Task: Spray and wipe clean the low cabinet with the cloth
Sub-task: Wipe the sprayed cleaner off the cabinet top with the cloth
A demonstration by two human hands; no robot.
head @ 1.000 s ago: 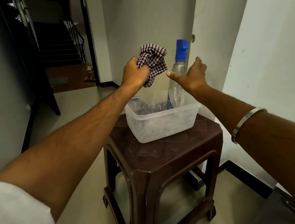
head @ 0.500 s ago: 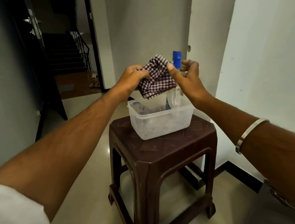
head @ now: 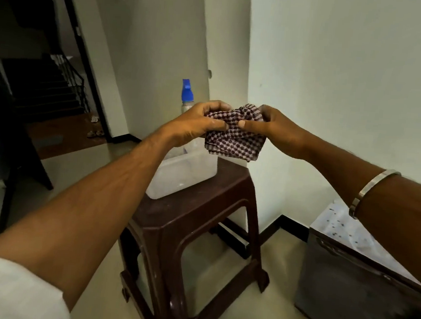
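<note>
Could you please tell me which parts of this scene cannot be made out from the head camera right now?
- Spray bottle: only its blue cap and neck show; the left hand covers its body.
- Low cabinet: cut off by the right and bottom edges, partly behind the right forearm, blurred at the corner.
- Cloth: bunched between left hand and right hand, so its full extent is hidden.
- Container: contents unclear behind the left forearm.

You hold the cloth (head: 234, 136), a maroon-and-white checked rag, bunched and crumpled in the air above the brown stool (head: 199, 219). The spray bottle (head: 187, 96), clear with a blue cap, stands upright on the stool's far side. The low cabinet (head: 361, 287), dark-fronted with a pale speckled top, sits right of the stool.
</note>
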